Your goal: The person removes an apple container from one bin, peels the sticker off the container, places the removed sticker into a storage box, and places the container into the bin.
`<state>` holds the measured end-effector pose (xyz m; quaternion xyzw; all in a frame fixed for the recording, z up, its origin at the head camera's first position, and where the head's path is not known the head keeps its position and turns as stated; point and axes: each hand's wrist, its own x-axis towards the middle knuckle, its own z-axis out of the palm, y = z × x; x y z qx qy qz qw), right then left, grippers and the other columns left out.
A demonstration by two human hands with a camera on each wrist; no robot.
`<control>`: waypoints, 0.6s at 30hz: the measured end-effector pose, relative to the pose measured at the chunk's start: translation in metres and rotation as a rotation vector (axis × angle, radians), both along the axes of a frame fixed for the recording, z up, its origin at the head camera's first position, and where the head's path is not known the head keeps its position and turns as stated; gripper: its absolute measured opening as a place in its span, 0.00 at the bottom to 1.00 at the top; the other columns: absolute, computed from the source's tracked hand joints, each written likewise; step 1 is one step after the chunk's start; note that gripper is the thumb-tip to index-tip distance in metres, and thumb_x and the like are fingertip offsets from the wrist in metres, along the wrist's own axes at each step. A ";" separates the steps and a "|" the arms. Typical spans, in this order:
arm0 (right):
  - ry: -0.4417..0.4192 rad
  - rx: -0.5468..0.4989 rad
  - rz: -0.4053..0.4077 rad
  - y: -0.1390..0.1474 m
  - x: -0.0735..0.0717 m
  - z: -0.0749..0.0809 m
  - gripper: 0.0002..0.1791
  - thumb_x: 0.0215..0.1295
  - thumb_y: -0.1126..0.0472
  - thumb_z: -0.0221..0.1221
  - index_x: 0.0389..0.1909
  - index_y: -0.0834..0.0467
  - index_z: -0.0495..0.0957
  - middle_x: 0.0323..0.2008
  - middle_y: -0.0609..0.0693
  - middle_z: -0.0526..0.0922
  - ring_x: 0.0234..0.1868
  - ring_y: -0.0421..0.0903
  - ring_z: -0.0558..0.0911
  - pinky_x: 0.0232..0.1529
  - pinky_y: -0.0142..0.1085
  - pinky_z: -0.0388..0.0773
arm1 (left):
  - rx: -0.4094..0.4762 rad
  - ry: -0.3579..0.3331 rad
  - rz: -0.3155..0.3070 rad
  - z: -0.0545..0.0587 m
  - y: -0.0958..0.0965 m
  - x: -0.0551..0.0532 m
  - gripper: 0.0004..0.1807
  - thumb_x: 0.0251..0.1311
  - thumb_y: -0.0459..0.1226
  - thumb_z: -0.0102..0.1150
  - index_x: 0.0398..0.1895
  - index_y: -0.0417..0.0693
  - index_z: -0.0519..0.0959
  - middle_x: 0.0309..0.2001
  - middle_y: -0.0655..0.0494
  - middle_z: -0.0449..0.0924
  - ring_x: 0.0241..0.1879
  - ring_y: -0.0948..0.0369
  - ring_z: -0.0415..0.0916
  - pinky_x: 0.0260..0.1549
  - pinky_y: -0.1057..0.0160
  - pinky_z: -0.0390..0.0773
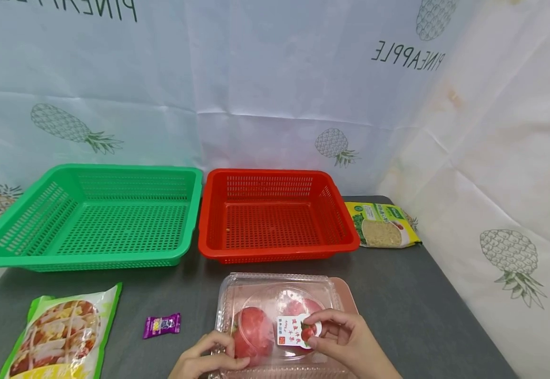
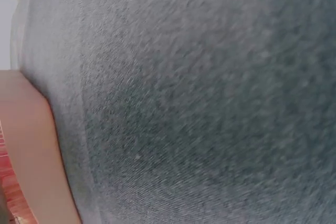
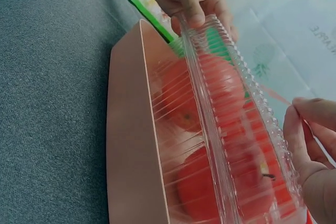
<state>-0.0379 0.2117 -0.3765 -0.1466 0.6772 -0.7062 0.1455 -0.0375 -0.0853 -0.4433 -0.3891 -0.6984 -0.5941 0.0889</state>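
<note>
A clear plastic clamshell box (image 1: 229, 295) with two red apples (image 1: 253, 331) inside rests on a pink box (image 1: 346, 297). My left hand (image 1: 208, 355) grips the box's left edge, thumb on one side and fingers on the other in the right wrist view. Over the lid, my right hand (image 1: 343, 339) pinches a white label (image 1: 286, 331) printed with a red apple and writing. From the right wrist the label shows edge-on as a thin strip between thumb and finger. The left wrist view holds mostly dark tabletop, with the pink box (image 2: 31, 145) at its left side.
A green basket (image 1: 128, 260) and a red basket (image 1: 280, 252) stand at the back. A yellow-green food packet (image 1: 384, 226) lies behind right. Front left are a green-edged food bag (image 1: 61, 337) and a small purple packet (image 1: 161, 325). Pineapple-printed cloth (image 1: 265, 79) hangs behind.
</note>
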 end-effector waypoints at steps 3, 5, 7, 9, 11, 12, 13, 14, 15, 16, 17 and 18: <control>0.027 -0.015 0.011 0.002 0.000 0.001 0.15 0.61 0.73 0.60 0.49 0.70 0.76 0.41 0.47 0.82 0.37 0.37 0.80 0.40 0.29 0.80 | -0.026 -0.047 -0.004 0.005 -0.002 0.000 0.19 0.50 0.26 0.67 0.46 0.51 0.85 0.40 0.61 0.71 0.42 0.65 0.69 0.35 0.67 0.77; -0.002 -0.016 0.001 0.004 0.000 0.004 0.14 0.62 0.73 0.59 0.49 0.68 0.77 0.41 0.47 0.82 0.37 0.38 0.80 0.41 0.30 0.80 | -0.030 -0.098 -0.004 0.008 -0.003 0.001 0.19 0.51 0.27 0.67 0.45 0.54 0.85 0.40 0.62 0.71 0.43 0.65 0.70 0.35 0.67 0.78; -0.043 -0.002 -0.025 0.007 0.001 0.009 0.14 0.62 0.73 0.59 0.49 0.65 0.78 0.42 0.48 0.81 0.38 0.39 0.80 0.43 0.32 0.80 | -0.029 -0.118 -0.001 0.011 -0.003 0.002 0.19 0.51 0.27 0.67 0.44 0.55 0.85 0.40 0.63 0.71 0.43 0.66 0.70 0.34 0.67 0.78; -0.067 0.000 -0.044 0.011 0.002 0.014 0.15 0.63 0.73 0.58 0.50 0.61 0.79 0.44 0.48 0.81 0.39 0.40 0.81 0.44 0.35 0.80 | -0.034 -0.096 0.003 0.013 -0.004 0.001 0.19 0.51 0.26 0.67 0.44 0.55 0.85 0.40 0.63 0.71 0.43 0.66 0.69 0.34 0.67 0.78; -0.061 -0.004 -0.052 0.014 0.002 0.018 0.16 0.63 0.73 0.57 0.50 0.58 0.80 0.45 0.48 0.81 0.40 0.41 0.81 0.45 0.37 0.80 | -0.038 -0.043 0.009 0.015 -0.004 0.001 0.20 0.49 0.26 0.68 0.45 0.54 0.85 0.40 0.62 0.71 0.43 0.66 0.68 0.34 0.67 0.77; -0.044 -0.007 -0.048 0.017 0.002 0.019 0.17 0.63 0.74 0.57 0.50 0.58 0.80 0.45 0.48 0.81 0.40 0.41 0.81 0.45 0.38 0.80 | -0.040 -0.026 0.013 0.016 -0.004 0.002 0.20 0.48 0.26 0.68 0.45 0.55 0.85 0.40 0.62 0.71 0.43 0.66 0.68 0.34 0.67 0.77; -0.046 -0.011 -0.047 0.019 0.001 0.021 0.17 0.64 0.74 0.56 0.50 0.56 0.80 0.45 0.48 0.81 0.40 0.41 0.81 0.45 0.38 0.80 | -0.039 0.004 0.016 0.017 -0.005 0.002 0.21 0.48 0.26 0.69 0.45 0.54 0.85 0.40 0.62 0.71 0.43 0.66 0.67 0.35 0.68 0.76; -0.051 -0.017 -0.044 0.021 0.001 0.022 0.17 0.64 0.74 0.56 0.50 0.55 0.80 0.45 0.47 0.81 0.40 0.41 0.81 0.45 0.38 0.80 | -0.033 0.020 0.021 0.018 -0.005 0.002 0.21 0.46 0.26 0.69 0.45 0.54 0.85 0.40 0.61 0.71 0.43 0.66 0.67 0.34 0.68 0.76; -0.064 -0.017 -0.046 0.023 0.001 0.023 0.18 0.65 0.74 0.55 0.50 0.54 0.80 0.45 0.47 0.81 0.41 0.41 0.81 0.45 0.38 0.80 | -0.027 0.030 0.026 0.019 -0.006 0.003 0.22 0.45 0.26 0.70 0.45 0.54 0.84 0.40 0.62 0.71 0.43 0.66 0.67 0.35 0.68 0.76; -0.093 -0.011 -0.055 0.025 0.002 0.025 0.17 0.65 0.73 0.55 0.50 0.53 0.80 0.45 0.47 0.81 0.41 0.41 0.81 0.45 0.38 0.80 | -0.014 0.045 0.028 0.020 -0.006 0.004 0.22 0.44 0.25 0.70 0.45 0.53 0.84 0.40 0.61 0.70 0.43 0.66 0.67 0.35 0.68 0.75; -0.115 -0.003 -0.065 0.027 0.002 0.026 0.17 0.66 0.72 0.55 0.50 0.52 0.80 0.45 0.47 0.81 0.41 0.42 0.81 0.45 0.38 0.80 | -0.001 0.065 0.030 0.021 -0.006 0.004 0.23 0.43 0.24 0.70 0.45 0.52 0.84 0.40 0.60 0.70 0.43 0.65 0.67 0.35 0.68 0.75; -0.144 0.003 -0.076 0.029 0.002 0.027 0.17 0.66 0.72 0.54 0.50 0.51 0.81 0.45 0.47 0.81 0.42 0.42 0.81 0.46 0.38 0.80 | 0.016 0.087 0.032 0.021 -0.007 0.004 0.23 0.42 0.24 0.70 0.44 0.50 0.84 0.40 0.59 0.70 0.43 0.65 0.67 0.35 0.68 0.74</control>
